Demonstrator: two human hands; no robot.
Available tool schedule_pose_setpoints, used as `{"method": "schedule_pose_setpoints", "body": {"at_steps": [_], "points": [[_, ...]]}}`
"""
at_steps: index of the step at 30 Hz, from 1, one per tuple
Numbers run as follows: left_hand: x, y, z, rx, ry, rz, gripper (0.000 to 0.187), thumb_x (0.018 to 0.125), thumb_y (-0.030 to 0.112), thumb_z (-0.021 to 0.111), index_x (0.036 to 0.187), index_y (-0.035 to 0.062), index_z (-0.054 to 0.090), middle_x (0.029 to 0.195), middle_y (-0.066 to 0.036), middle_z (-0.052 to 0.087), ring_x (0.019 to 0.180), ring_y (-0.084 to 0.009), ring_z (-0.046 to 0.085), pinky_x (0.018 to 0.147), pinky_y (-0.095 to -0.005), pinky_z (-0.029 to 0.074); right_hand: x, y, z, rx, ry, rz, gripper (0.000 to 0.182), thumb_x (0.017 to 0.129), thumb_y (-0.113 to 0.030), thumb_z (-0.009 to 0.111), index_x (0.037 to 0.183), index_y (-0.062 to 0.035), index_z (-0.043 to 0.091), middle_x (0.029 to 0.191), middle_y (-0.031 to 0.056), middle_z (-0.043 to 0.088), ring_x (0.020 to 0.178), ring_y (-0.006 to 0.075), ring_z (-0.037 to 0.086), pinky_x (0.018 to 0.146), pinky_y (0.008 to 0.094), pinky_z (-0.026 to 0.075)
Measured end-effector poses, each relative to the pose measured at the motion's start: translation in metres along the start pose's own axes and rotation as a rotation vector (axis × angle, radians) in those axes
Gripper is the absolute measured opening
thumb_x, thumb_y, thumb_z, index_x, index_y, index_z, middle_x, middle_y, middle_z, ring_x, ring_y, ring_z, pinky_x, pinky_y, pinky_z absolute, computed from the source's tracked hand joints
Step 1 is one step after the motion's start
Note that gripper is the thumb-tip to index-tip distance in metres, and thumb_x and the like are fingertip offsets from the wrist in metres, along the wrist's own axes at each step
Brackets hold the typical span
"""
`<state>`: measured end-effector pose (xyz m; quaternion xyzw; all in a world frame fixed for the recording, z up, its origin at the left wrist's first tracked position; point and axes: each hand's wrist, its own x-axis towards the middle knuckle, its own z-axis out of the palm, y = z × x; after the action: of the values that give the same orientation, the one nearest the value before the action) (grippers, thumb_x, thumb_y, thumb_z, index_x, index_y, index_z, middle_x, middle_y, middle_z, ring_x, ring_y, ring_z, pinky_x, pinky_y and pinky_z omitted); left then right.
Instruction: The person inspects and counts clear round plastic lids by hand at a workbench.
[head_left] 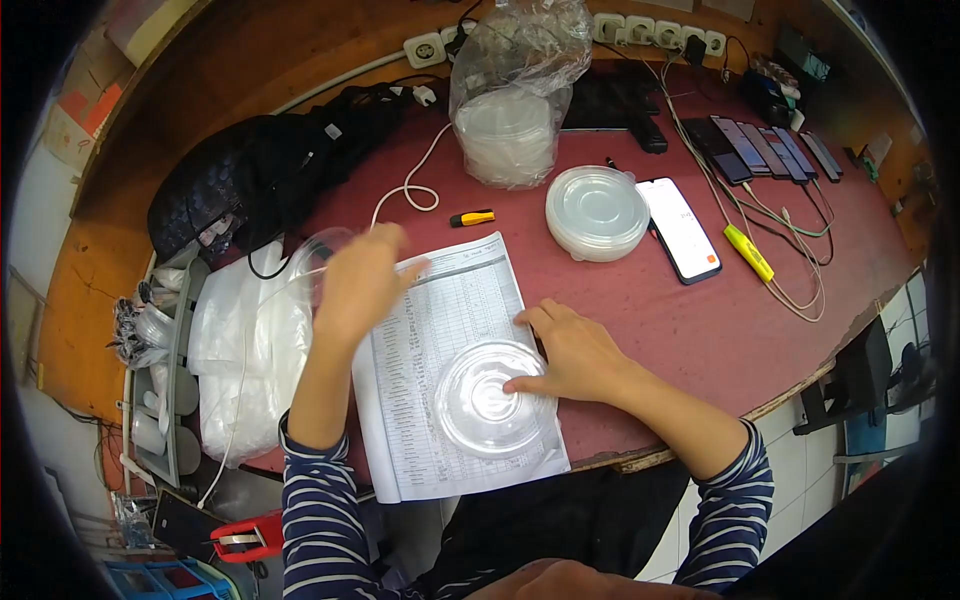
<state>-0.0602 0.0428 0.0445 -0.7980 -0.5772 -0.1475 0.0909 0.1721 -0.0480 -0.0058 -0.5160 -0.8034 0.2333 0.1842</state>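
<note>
A clear round plastic lid (480, 425) lies on a printed sheet of paper (405, 400) at the table's front edge. The thumb of my right hand (580, 360) rests on the lid, with its fingers stretched apart by the lid's far right rim and the paper's edge. My left hand (365, 285), slightly blurred, is raised over the paper's upper left corner, thumb spread from the fingers and nothing seen in it. Behind its wrist, another clear round plastic piece (312, 250) lies beside white plastic bags (245, 340). A stack of lidded round tubs (597, 212) stands beyond my right hand.
A plastic bag of round containers (510, 135) stands at the back. A yellow-black cutter (472, 218), a lit phone (682, 230) and a yellow highlighter (748, 253) lie on the red tabletop (790, 330). Several phones with cables lie far right. A black bag (290, 170) sits left.
</note>
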Motion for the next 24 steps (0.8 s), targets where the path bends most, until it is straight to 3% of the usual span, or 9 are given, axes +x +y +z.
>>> {"method": "schedule_pose_setpoints", "body": {"at_steps": [3, 6, 8, 10, 13, 14, 17, 22, 24], "points": [[-0.013, 0.036, -0.014, -0.301, -0.245, 0.221, 0.041, 0.070, 0.035, 0.069, 0.093, 0.0035, 0.057, 0.080, -0.010, 0.059, 0.069, -0.0265, 0.059, 0.064, -0.0347, 0.045, -0.001, 0.007, 0.003, 0.077, -0.033, 0.014, 0.052, 0.063, -0.035, 0.074, 0.097, -0.0010, 0.055, 0.090, 0.0121, 0.055, 0.086, 0.0274, 0.055, 0.072, 0.0365, 0.045], [-0.018, 0.061, -0.008, -0.391, -0.618, 0.237, 0.056, 0.071, 0.036, 0.067, 0.109, -0.0005, 0.050, 0.104, -0.017, 0.055, 0.092, -0.0298, 0.056, 0.077, -0.0364, 0.045, -0.001, 0.014, -0.004, 0.153, -0.048, 0.097, 0.043, 0.065, -0.029, 0.074, 0.089, -0.0004, 0.055, 0.081, 0.0106, 0.058, 0.075, 0.0298, 0.057, 0.067, 0.0362, 0.045], [-0.030, 0.073, 0.016, -0.573, -0.337, 0.504, 0.080, 0.066, 0.045, 0.070, 0.124, 0.0023, 0.036, 0.120, -0.020, 0.041, 0.111, -0.0335, 0.044, 0.090, -0.0381, 0.038, 0.003, 0.023, -0.005, 0.164, 0.024, 0.131, 0.038, 0.067, -0.026, 0.072, 0.088, -0.0001, 0.054, 0.077, 0.0101, 0.058, 0.071, 0.0283, 0.058, 0.064, 0.0355, 0.045], [-0.050, 0.090, 0.022, -0.561, -0.452, 0.603, 0.109, 0.055, 0.049, 0.075, 0.134, 0.0034, 0.016, 0.133, -0.023, 0.021, 0.122, -0.0422, 0.025, 0.095, -0.0559, 0.026, 0.008, 0.039, -0.006, 0.169, 0.098, 0.169, 0.033, 0.070, -0.022, 0.070, 0.087, 0.0002, 0.053, 0.074, 0.0096, 0.059, 0.067, 0.0268, 0.058, 0.061, 0.0348, 0.045], [-0.071, 0.100, 0.026, -0.335, -0.484, 0.589, 0.116, 0.047, 0.047, 0.078, 0.134, 0.0034, 0.014, 0.133, -0.025, 0.019, 0.122, -0.0453, 0.020, 0.095, -0.0606, 0.021, 0.014, 0.054, -0.012, 0.621, 0.037, 0.183, 0.025, 0.077, -0.015, 0.062, 0.092, -0.0002, 0.049, 0.074, 0.0106, 0.059, 0.069, 0.0190, 0.059, 0.059, 0.0290, 0.046], [-0.067, 0.100, 0.027, -0.334, -0.488, 0.600, 0.116, 0.047, 0.047, 0.078, 0.134, 0.0034, 0.014, 0.133, -0.025, 0.019, 0.122, -0.0453, 0.020, 0.095, -0.0606, 0.021, 0.015, 0.050, -0.015, 0.624, 0.047, 0.189, 0.025, 0.077, -0.015, 0.062, 0.092, -0.0002, 0.049, 0.074, 0.0106, 0.059, 0.069, 0.0190, 0.059, 0.059, 0.0290, 0.046], [-0.046, 0.089, 0.033, -0.644, -0.170, 0.438, 0.117, 0.044, 0.034, 0.080, 0.134, 0.0038, 0.011, 0.132, -0.022, 0.019, 0.123, -0.0395, 0.022, 0.098, -0.0512, 0.025, 0.017, 0.035, -0.025, 1.373, 0.060, 0.231, 0.024, 0.085, -0.019, 0.055, 0.100, -0.0029, 0.045, 0.084, 0.0062, 0.057, 0.070, 0.0129, 0.059, 0.062, 0.0252, 0.049], [-0.026, 0.068, 0.049, -1.211, -0.106, 0.313, 0.127, 0.043, 0.039, 0.081, 0.134, 0.0036, -0.001, 0.136, -0.017, 0.009, 0.123, -0.0295, 0.024, 0.097, -0.0409, 0.028, 0.003, 0.010, -0.029, 1.565, -0.081, -0.097, 0.021, 0.086, -0.020, 0.055, 0.095, -0.0023, 0.049, 0.084, 0.0068, 0.058, 0.078, 0.0143, 0.061, 0.069, 0.0279, 0.051], [-0.025, 0.065, 0.055, -1.192, -0.007, 0.558, 0.131, 0.043, 0.047, 0.081, 0.134, 0.0033, -0.003, 0.137, -0.018, 0.006, 0.126, -0.0312, 0.020, 0.098, -0.0426, 0.027, -0.002, 0.002, -0.022, 1.528, -0.052, -0.179, 0.017, 0.085, -0.017, 0.057, 0.090, -0.0019, 0.052, 0.084, 0.0072, 0.059, 0.077, 0.0143, 0.061, 0.068, 0.0268, 0.051]]}}
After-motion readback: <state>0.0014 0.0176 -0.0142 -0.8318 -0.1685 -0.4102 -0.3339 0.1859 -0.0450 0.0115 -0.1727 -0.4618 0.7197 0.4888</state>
